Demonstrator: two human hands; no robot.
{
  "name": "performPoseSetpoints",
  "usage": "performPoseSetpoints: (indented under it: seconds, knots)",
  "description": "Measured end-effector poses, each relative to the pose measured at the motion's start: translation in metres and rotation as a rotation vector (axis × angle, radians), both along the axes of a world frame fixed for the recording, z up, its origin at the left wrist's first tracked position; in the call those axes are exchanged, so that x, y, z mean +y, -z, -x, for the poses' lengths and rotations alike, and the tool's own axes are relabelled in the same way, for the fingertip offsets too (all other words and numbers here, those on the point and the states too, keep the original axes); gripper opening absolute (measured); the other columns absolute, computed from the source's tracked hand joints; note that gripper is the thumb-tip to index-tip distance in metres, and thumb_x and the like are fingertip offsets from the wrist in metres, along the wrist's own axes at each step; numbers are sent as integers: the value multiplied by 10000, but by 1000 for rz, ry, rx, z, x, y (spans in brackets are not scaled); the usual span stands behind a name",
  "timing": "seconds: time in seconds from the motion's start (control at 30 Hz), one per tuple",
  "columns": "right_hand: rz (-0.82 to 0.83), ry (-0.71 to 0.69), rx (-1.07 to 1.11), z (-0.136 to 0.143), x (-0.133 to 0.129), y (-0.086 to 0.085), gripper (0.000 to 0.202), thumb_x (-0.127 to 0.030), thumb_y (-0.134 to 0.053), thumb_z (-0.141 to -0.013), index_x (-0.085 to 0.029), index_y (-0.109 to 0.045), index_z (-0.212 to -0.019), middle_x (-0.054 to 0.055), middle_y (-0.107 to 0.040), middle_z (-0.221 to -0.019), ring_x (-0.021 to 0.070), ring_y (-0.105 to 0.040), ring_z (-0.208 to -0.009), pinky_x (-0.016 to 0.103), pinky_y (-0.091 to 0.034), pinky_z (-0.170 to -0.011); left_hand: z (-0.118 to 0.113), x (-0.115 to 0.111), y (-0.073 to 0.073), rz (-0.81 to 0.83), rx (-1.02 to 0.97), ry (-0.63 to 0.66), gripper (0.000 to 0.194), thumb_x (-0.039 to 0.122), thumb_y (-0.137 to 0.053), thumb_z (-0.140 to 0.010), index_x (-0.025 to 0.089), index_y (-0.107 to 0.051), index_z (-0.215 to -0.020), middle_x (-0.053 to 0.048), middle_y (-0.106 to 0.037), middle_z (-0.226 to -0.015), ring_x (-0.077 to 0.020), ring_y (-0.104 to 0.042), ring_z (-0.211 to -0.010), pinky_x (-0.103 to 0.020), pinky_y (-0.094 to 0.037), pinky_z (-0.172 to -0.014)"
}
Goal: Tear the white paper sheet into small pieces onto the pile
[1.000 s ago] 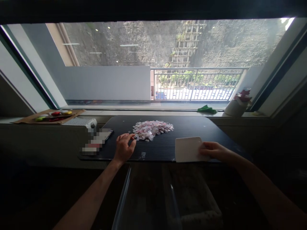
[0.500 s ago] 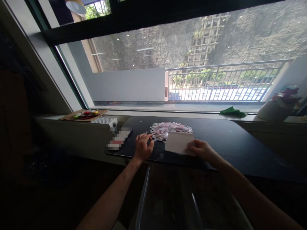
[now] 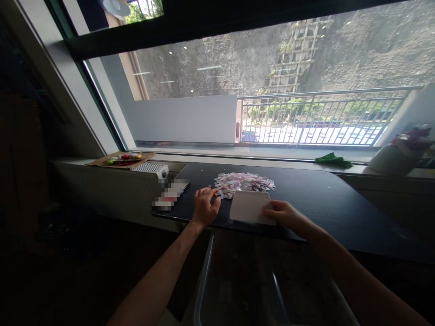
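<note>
Head view, right hand (image 3: pixel 284 213) extended, seemingly pinching card (image 3: pixel 248 207)

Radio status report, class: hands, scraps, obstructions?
Right hand gripping white card. Left hand open beside scrap pile. Pile on black table; card partly masks near edge.

The left hand (image 3: pixel 205 209) and the right hand (image 3: pixel 282 214) were bare, with slim fingers (image 3: pixel 204 192) and narrow wrists (image 3: pixel 196 227). The left forearm (image 3: pixel 159 271) and the right forearm (image 3: pixel 355 267) widened smoothly from them, uncovered as far as they showed; shadow dulled the right one's detail.
</note>
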State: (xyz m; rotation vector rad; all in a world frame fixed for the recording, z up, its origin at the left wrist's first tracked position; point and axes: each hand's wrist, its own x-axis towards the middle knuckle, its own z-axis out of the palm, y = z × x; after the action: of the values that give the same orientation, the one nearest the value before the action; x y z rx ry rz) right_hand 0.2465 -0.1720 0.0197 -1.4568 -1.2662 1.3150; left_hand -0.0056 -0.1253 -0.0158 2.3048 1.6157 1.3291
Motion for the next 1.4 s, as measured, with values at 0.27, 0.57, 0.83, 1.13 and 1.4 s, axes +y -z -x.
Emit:
performPoseSetpoints:
  seconds: [0.27,0.57,0.83,1.13,1.4]
  knots:
    - [15,11,27,1,-3,-3,115,-83,-696,-638,-147,-683,-733,20,-735,-731,145,-655,-638,240,-526,-599,0,0,-1,2,-2,6,270,262,-482,-795,203,-641,-1004,-48,-669,-896,-240,-527,-1076,-447,-313,-1021]
    - [8,-58,1,1,-5,-2,162,-173,-742,-595,-148,-686,-745,35,-743,-759,173,-675,-675,271,-549,-626,0,-1,-1,9,-5,0,276,265,-474,-799,204,-640,-1011,-50,-668,-892,-241,-520,-1080,-450,-302,-1029]
    - [-86,-46,30,-11,0,7,203,-212,-710,-632,-156,-686,-826,49,-747,-841,199,-693,-758,298,-562,-678,0,-1,-1,15,9,-5,278,258,-471,-803,206,-640,-1017,-49,-668,-902,-239,-522,-1086,-446,-304,-1032]
    - [9,-75,12,-4,-4,2,183,-178,-731,-604,-145,-695,-781,43,-745,-793,182,-679,-705,291,-552,-667,-1,-1,-1,13,3,-6,276,256,-473,-803,198,-638,-1016,-50,-669,-901,-238,-521,-1087,-449,-298,-1035]
    - [-88,69,13,-42,-6,9,269,-296,-737,-627,-170,-679,-858,54,-739,-841,204,-692,-737,313,-570,-676,0,0,1,4,6,-1,272,252,-470,-799,199,-636,-1007,-54,-670,-909,-241,-529,-1072,-465,-306,-1027]
